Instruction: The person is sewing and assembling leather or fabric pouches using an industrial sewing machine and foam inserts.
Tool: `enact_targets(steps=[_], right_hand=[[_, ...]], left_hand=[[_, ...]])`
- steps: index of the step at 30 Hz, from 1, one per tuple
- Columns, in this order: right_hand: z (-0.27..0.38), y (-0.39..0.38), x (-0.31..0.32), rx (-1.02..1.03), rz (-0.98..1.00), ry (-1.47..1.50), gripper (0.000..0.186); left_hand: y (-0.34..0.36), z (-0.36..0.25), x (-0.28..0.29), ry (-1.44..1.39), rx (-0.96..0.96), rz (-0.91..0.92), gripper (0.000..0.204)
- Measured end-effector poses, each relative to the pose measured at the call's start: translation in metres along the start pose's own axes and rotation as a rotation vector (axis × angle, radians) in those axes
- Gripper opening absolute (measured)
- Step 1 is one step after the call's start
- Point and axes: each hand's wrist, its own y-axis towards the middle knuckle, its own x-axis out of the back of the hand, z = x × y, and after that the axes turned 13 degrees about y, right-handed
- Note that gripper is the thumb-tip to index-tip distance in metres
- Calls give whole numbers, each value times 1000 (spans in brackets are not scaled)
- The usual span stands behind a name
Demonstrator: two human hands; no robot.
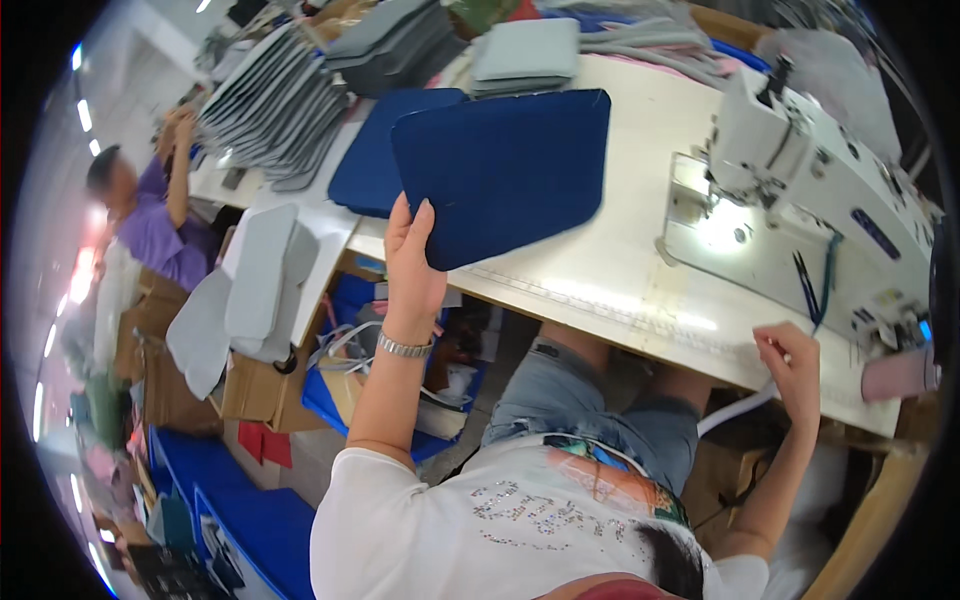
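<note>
My left hand [413, 262] grips a navy blue fabric panel [510, 175] with rounded corners by its lower left edge, thumb in front, raised over the white table. Behind it lies a stack of similar navy panels [372, 140]. My right hand [792, 368] is at the table's front edge, thumb and fingers pinched together; whether something small is between them I cannot make out. A pale strip [738, 408] passes just beside that hand and down toward my lap. Near its fingers, a teal strip [830, 270] and dark thread snips [806, 287] lie on the table.
A white sewing machine [790, 150] with its lamp lit stands at the right, a pink cup [895, 375] nearby. Stacked grey panels [265, 105] rise at the far left. A blue bin [440, 440] sits below. A co-worker in purple [165, 235] is farther left.
</note>
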Motion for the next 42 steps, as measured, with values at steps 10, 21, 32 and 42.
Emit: enact_targets(steps=[10, 21, 32, 42], right_hand=[[-35, 18, -21, -85, -15, 171, 10], [-44, 17, -31, 3, -213, 79, 9], [-49, 5, -27, -106, -282, 63, 13], [0, 0, 25, 12, 226, -235, 25]], left_hand=[[21, 11, 23, -333, 209, -42, 32], [179, -20, -58, 629, -970, -243, 35], [255, 95, -68, 1201, -711, 471, 41], [165, 24, -12, 1488, -559, 688, 38]])
